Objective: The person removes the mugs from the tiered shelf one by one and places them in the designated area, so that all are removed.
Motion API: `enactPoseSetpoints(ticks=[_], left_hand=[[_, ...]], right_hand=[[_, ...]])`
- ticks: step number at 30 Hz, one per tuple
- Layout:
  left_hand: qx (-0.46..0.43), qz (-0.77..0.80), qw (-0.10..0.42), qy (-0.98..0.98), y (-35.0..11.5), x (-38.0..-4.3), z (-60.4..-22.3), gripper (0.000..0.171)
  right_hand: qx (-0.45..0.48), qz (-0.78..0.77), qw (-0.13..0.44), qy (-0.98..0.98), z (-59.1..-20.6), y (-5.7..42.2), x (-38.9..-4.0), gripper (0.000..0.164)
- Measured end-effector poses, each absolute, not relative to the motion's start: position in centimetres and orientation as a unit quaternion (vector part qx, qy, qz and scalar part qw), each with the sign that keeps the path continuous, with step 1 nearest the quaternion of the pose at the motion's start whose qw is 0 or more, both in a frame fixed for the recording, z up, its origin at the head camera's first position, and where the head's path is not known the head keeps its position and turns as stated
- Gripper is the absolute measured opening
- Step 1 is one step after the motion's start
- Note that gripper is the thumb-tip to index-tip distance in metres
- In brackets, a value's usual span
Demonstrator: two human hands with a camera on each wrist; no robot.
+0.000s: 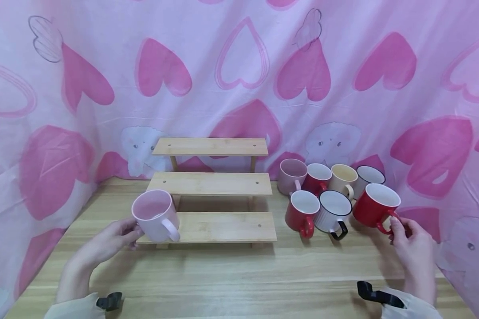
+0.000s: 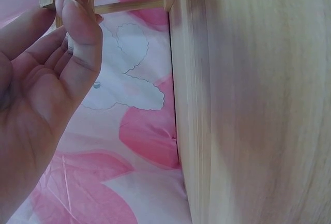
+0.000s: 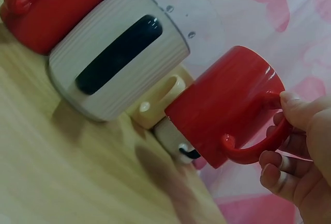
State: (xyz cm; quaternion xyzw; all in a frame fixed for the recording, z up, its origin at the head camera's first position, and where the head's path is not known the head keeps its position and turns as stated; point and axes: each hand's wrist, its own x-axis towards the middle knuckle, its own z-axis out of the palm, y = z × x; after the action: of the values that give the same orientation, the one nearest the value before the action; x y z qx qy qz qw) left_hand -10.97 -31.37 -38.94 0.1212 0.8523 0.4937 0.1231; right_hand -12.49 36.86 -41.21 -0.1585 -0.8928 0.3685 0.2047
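A pale pink mug (image 1: 155, 215) stands at the left end of the lowest wooden shelf (image 1: 227, 227), its handle toward the front right. Beside its lower left side is my left hand (image 1: 107, 241), with loosely curled fingers (image 2: 80, 22) close by the shelf's end. In the left wrist view nothing shows inside those fingers. On the right, my right hand (image 1: 415, 243) pinches the handle of a red mug (image 1: 375, 206) between thumb and fingers. The right wrist view shows this red mug (image 3: 227, 102) tilted beside the other mugs.
Beside the three-tier rack stand several mugs: a red mug (image 1: 302, 212), a white ribbed mug (image 1: 333, 212) with a black handle, a mauve mug (image 1: 291, 177) and a cream mug (image 1: 342, 179). A heart-print curtain (image 1: 239, 66) hangs behind the wooden table (image 1: 231, 279).
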Motion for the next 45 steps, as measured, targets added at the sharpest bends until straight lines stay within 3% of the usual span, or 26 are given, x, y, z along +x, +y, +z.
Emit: enactPoseSetpoints(ticks=[14,26,35,45], left_hand=[[0.136,0.486,0.115,0.856,-31.5,-11.0,-39.0,0.040],[0.135,0.490,0.121,0.853,-31.5,-11.1,-39.0,0.039],[0.143,0.483,0.112,0.857,-31.7,-10.9,-39.1,0.035],[0.142,0.493,0.115,0.851,-31.5,-11.0,-39.2,0.037]], right_hand=[[-0.132,0.324,0.215,-0.912,-42.7,36.1,-12.5,0.030],[-0.135,0.350,0.159,-0.913,-43.0,35.7,-12.7,0.040],[-0.100,0.362,0.182,-0.909,-43.4,35.3,-13.0,0.035],[-0.117,0.339,0.136,-0.924,-43.6,35.8,-12.8,0.043]])
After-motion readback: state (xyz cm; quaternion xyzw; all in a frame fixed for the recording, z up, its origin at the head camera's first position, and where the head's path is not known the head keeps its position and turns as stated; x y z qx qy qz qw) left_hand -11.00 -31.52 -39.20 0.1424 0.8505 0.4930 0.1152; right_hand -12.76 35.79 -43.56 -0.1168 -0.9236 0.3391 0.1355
